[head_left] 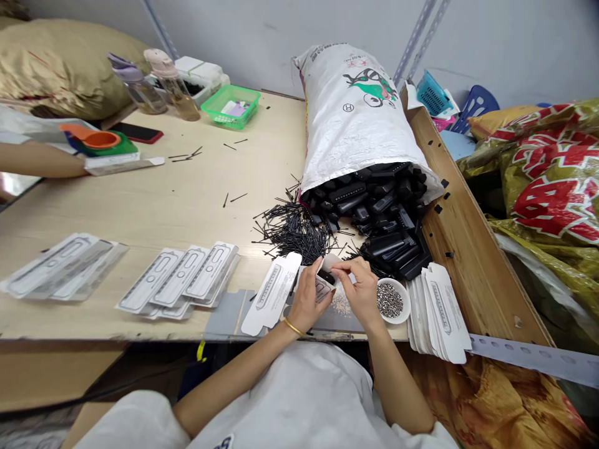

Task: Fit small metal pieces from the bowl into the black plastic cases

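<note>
My left hand, with a gold bangle at the wrist, is wrapped round a small printed white box. A black piece shows at the box's open end. My right hand pinches the raised flap of the same box between thumb and fingers. Left of my hands lies a flat white printed box. Close to my right hand stands a white bowl of small metal parts. Under my hands is a scatter of tiny pale pieces. Just beyond lies a heap of thin black sticks.
A white sack spills black plastic parts at the back right. White boxes stand stacked by the wooden side board. Printed boxes lie to the left. Another person's arm, bottles and a green basket are farther back.
</note>
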### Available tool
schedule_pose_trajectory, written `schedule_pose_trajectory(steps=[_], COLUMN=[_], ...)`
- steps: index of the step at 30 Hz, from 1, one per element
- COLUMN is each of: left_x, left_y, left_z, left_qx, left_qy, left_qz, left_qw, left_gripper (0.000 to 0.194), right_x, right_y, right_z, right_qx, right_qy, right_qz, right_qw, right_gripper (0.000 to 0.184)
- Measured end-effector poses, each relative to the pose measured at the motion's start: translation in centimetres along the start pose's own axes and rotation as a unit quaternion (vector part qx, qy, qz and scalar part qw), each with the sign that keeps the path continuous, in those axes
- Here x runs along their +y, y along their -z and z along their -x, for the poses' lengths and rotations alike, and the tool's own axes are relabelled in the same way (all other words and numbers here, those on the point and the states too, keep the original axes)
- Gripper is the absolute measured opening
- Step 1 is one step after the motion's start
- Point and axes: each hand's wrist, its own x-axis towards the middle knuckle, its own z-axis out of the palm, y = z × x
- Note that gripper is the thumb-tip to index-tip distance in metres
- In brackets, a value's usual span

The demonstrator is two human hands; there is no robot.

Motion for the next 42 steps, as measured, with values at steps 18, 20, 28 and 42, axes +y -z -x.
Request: schedule_pose_trajectory(steps=[18,20,28,42], left_x=[-0.2,-0.2,0.2,-7.1], left_y=[1.0,0.9,0.9,11.3], left_z=[-0.2,-0.2,-0.2,-1.5], left_qx=[-0.051,-0.054,-0.044,0.074], left_qy=[0.086,0.103,0.104,0.254], left_qz=[0.158,0.168,0.165,-0.112], left_qw=[0.982,0.979,0.98,0.958], left_gripper=[0.07,0.071,0.054,0.053], right_x=[0.4,0.3,0.7,10.4], right_y=[-5.9,-5.7,-6.3,2.9], right_z=[3.3,3.3,4.6,7.2], right_qx=[0.092,0.092,0.075,0.038], right_qy=[0.026,0.031,0.081,-0.194], right_qz=[-0.097,-0.089,-0.066,0.12], right_qw=[0.991,0.991,0.992,0.973], right_gripper=[0.01,0.01,0.025,0.024])
